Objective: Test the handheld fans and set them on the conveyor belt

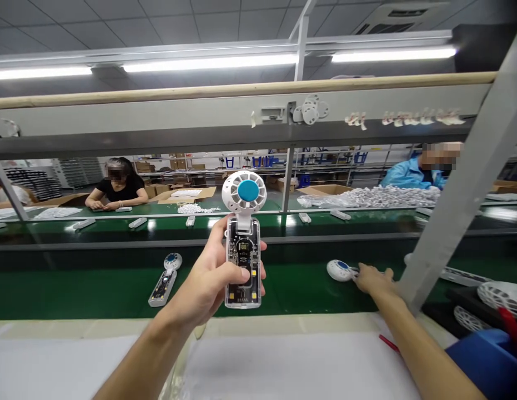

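My left hand (212, 272) is wrapped round a handheld fan (243, 239), held upright in front of me. It has a white round head with a blue centre and a clear body showing a dark circuit board; my thumb presses on its front. Out to the right, my right hand (372, 279) is closed about the handle end of a second fan (340, 270), which lies on the green conveyor belt (295, 289). My fingers cover most of that handle. Left of my left hand, a third fan (164, 280) of the same kind rests on the belt.
A slanted metal post (462, 166) stands close to my right hand. White fan parts (502, 297) and a blue bin (487, 358) are at the right. Across the line sit co-workers, one in black (119, 186), one in blue (412, 169). A white work surface (283, 361) lies nearest me.
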A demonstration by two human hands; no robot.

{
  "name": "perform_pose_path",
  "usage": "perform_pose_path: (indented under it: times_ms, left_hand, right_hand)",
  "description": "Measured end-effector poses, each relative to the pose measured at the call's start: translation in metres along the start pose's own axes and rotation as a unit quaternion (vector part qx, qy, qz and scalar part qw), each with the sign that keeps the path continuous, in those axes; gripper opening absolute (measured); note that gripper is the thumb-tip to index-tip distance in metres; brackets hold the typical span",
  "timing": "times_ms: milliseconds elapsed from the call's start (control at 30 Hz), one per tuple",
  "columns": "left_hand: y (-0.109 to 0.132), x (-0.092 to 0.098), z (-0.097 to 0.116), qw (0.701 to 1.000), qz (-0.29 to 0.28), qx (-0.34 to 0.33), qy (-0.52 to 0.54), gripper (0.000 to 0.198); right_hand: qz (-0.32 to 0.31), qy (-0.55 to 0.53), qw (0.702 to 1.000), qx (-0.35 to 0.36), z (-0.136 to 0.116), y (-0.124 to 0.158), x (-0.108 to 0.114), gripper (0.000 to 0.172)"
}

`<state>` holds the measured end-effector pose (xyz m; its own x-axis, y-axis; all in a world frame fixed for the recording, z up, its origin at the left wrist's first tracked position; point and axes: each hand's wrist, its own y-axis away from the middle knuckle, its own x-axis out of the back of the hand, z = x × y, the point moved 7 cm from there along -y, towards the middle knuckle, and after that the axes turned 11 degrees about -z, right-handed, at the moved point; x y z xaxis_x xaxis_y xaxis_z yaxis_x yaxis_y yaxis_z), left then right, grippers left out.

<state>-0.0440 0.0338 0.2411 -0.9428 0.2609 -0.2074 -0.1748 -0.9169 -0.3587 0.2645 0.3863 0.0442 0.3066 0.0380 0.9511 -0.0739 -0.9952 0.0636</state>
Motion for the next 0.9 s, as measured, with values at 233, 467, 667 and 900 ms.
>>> perform_pose_path:
  times_ms: [233, 467, 667, 900]
  left_hand:
    - [0.003, 0.003, 0.003, 1.0, 0.017, 0.014, -0.009, 0.062]
    - [0.002, 0.009, 0.001, 0.998, 0.054, 0.035, -0.018, 0.054]
    - [-0.001, 0.011, -0.004, 0.998, 0.057, 0.023, 0.0, 0.047]
    - [-0.002, 0.013, -0.005, 0.998, 0.065, 0.007, -0.013, 0.047]
  right_hand:
    - [-0.021, 0.086, 0.996, 0.0, -0.01, 0.015, 0.011, 0.029]
    - [-0.091, -0.001, 0.992, 0.087, -0.044, 0.033, 0.021, 0.028]
    - [-0.184, -0.426, 0.869, 0.172, -0.122, 0.104, 0.04, 0.03]
    - [-0.24, -0.645, 0.692, 0.218, -0.168, 0.207, 0.084, 0.022]
